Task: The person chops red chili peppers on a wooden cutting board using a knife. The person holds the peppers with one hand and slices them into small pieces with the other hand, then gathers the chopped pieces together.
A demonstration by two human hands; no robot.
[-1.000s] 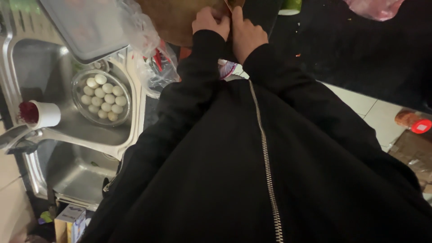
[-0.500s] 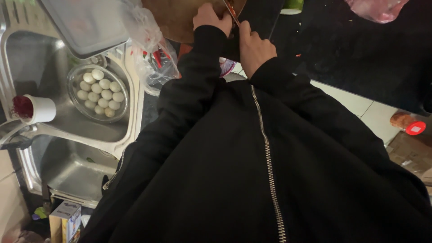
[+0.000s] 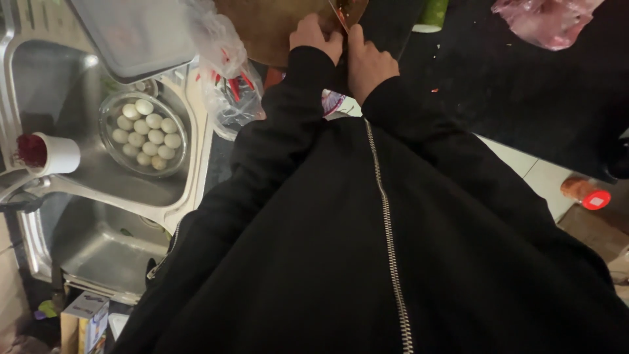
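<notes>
My right hand (image 3: 368,60) is clenched on the knife (image 3: 349,13) — stiff, sharp, best gripped by the handle — while my left hand (image 3: 314,36) presses curled on the wooden board (image 3: 262,26).

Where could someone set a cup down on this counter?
The dark counter lies bare between the right hand, the green vegetable and the pink bag. It is crowded leftward: the left hand on the wooden board, a clear bag, and the sink holding an egg bowl.

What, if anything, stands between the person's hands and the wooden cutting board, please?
Nothing visible does: the left hand lies on the wooden cutting board, and the right hand is beside it, at the knife blade.
</notes>
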